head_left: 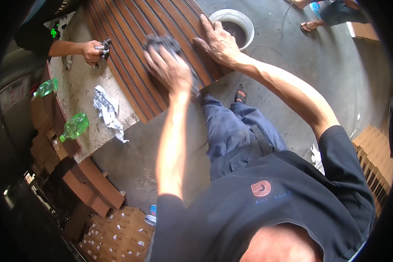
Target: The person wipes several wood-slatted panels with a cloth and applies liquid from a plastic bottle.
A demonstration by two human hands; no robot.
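A brown slatted wooden panel [131,65] with dark grooves lies across the worktable. My left hand [172,72], slightly blurred, is closed on a dark, stained rag [161,43] and presses it on the slats. At the panel's right edge my right hand [220,43] lies with fingers stretched out, holding nothing. Just beyond it, a pale bucket [249,28] with dark contents stands on the floor. On the left, a co-worker's hand [92,52] grips another dark rag [105,47] at the panel's far-left edge.
On the stained worktable [81,81] lie a crumpled white cloth [107,109] and two green bottles [76,125]. Flattened cardboard [113,231] covers floor at the lower left. Stacked cartons [375,157] stand at right. Another person's foot [312,26] shows at upper right.
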